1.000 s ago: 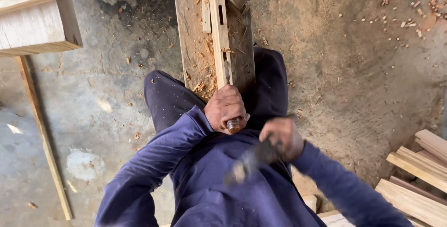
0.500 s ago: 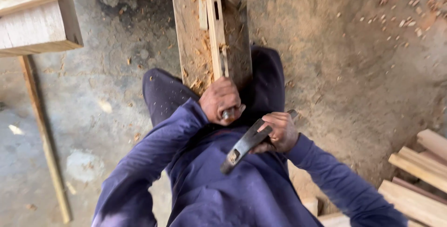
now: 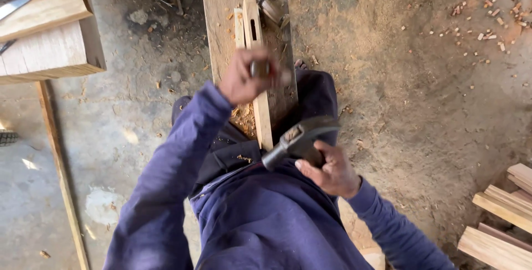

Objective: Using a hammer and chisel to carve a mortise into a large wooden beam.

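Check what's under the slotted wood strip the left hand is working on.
The slotted strip lies on a wide plank with wood chips beside it. The left hand covers its middle; the plank's underside is hidden.

Soft, even daylight falls across the dirt floor (image 3: 421, 98); motion blurs the left hand (image 3: 244, 76) above the sharply focused hammer (image 3: 296, 139).

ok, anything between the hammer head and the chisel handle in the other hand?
Nothing visible. The hammer in the right hand sits below the chisel gripped by the left hand; between them only the slotted wood strip and chips lie lower down.
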